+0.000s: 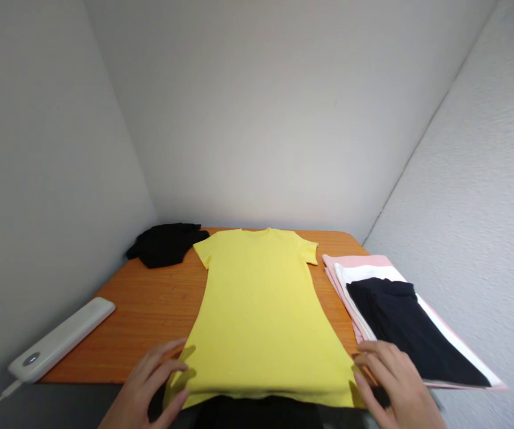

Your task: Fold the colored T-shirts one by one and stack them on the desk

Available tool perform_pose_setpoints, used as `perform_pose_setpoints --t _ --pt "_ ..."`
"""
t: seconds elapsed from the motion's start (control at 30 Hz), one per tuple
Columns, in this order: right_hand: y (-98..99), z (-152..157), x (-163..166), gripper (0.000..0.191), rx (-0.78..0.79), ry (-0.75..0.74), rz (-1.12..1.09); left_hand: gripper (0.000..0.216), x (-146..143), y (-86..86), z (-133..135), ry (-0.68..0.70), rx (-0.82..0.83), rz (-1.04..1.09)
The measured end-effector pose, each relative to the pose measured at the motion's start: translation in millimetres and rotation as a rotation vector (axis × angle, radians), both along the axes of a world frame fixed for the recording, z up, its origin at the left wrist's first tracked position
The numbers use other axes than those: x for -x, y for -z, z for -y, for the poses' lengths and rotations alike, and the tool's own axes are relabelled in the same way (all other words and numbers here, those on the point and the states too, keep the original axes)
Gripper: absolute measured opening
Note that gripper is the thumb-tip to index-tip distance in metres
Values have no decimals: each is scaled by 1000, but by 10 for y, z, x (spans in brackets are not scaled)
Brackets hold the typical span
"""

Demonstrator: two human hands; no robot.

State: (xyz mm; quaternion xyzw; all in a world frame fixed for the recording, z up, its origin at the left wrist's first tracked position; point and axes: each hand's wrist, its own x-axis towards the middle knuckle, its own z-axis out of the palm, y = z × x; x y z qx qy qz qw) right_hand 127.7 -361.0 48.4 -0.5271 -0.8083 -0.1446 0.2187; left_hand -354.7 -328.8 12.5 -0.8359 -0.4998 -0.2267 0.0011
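Note:
A yellow short-sleeved T-shirt [261, 310] lies spread flat on the wooden table, its neck toward the back wall and its hem hanging slightly past the front edge. My left hand [147, 384] is at the hem's left corner, fingers and thumb apart, casting shadows on the fabric. At the opposite corner of the hem is my right hand [393, 381], its thumb and fingers also apart. Neither hand visibly grips the cloth; whether the fingertips touch it is hard to see.
A crumpled black garment [167, 244] lies at the back left of the table [149, 310]. A white elongated device [64, 339] with a cable sits along the left edge. Folded pink, white and black clothes [400, 322] are stacked at right. Walls [257, 119] enclose the table's back and sides.

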Motion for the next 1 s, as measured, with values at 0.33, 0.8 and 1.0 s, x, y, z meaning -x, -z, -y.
perform_pose_setpoints --t 0.33,0.8,1.0 --pt "133 -953 753 67 384 57 -18 55 -914 -3 -1085 -47 150 0" --pt "439 -1025 763 77 494 72 -39 77 -1019 330 -1140 -199 165 -173" --pt "242 -1014 626 74 638 -28 -126 63 -1237 158 -1042 -165 62 -125"
